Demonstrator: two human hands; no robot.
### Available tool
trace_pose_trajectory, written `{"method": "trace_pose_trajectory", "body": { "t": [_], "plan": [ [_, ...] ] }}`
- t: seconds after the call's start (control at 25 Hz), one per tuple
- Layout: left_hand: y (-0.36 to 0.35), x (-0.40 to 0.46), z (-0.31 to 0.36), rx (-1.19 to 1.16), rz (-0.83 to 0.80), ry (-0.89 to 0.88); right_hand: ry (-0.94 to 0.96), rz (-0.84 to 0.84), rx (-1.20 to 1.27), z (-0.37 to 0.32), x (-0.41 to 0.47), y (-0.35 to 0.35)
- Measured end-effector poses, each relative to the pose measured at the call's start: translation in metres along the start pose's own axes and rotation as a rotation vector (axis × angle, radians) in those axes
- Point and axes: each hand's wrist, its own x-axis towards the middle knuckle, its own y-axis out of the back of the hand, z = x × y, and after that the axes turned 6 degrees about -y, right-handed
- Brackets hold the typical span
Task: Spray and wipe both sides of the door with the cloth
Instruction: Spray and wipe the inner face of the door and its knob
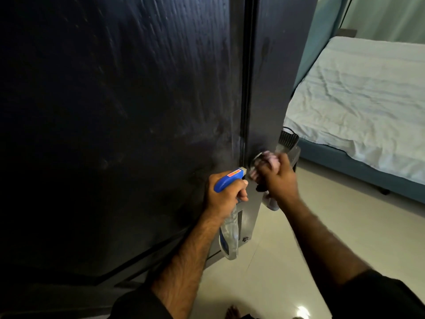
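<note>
A bare foot (pixel 232 312) shows at the bottom edge of the frame, on the pale tiled floor (pixel 310 238).

The dark door (pixel 119 107) fills the left and centre of the frame, its edge running top to bottom just right of centre. At the upper right lies a bed (pixel 358 97) under a rumpled white sheet.

Below centre, the spray bottle (pixel 230 236) hangs with its long axis running down and slightly right, its blue trigger head at the top, nozzle aimed at the door edge. The left hand (pixel 224 195) is clenched round its neck, a finger on the trigger. Just right of it, the right hand (pixel 279 178) is closed in a fist around the bunched pink cloth (pixel 340 162), pressing it against the round metal handle (pixel 258 158) on the door's edge; motion blur hides the finer detail.

The cloth lies just up and right of the nozzle, so the right hand is the nearer to the handle and probably does the wiping there.

A small red label (pixel 304 174) sits on the spray head; its writing is too small to read.
</note>
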Motion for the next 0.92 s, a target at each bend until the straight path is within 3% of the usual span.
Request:
{"method": "trace_pose_trajectory", "body": {
  "t": [0.04, 0.12, 0.2, 0.28, 0.36, 0.52, 0.6, 0.68, 0.76, 0.84, 0.92],
  "plan": [
    [-0.003, -0.001, 0.0, 0.01, 0.008, 0.002, 0.183, 0.047, -0.286, 0.003, 0.001, 0.001],
    [-0.007, 0.0, -0.001, 0.037, 0.031, 0.01, 0.548, 0.063, -0.628, 0.01, 0.002, 0.005],
    [-0.013, 0.003, -0.002, 0.08, 0.059, 0.024, 0.822, -0.001, -0.764, 0.018, 0.01, 0.017],
    [-0.022, 0.005, -0.003, 0.11, 0.104, 0.043, 0.868, -0.052, -0.778, 0.024, 0.028, 0.028],
    [-0.033, 0.006, -0.003, 0.141, 0.148, 0.055, 0.713, -0.109, -0.68, 0.025, 0.034, 0.029],
    [-0.057, 0.004, -0.003, 0.187, 0.239, 0.097, 0.356, -0.075, -0.09, 0.008, 0.019, 0.02],
    [-0.067, 0.0, -0.002, 0.175, 0.28, 0.102, -0.032, -0.042, 0.219, 0.004, 0.024, 0.02],
    [-0.076, -0.004, -0.002, 0.16, 0.32, 0.112, -0.577, -0.276, 0.585, 0.004, 0.027, 0.027],
    [-0.077, -0.009, -0.003, 0.159, 0.34, 0.112, -0.854, -0.502, 0.764, 0.014, 0.025, 0.033],
    [-0.074, -0.014, -0.005, 0.17, 0.358, 0.131, -0.803, -0.556, 0.731, 0.015, 0.024, 0.041],
    [-0.07, -0.018, -0.006, 0.204, 0.374, 0.168, -0.461, -0.459, 0.614, 0.009, 0.024, 0.055]
  ]
}}
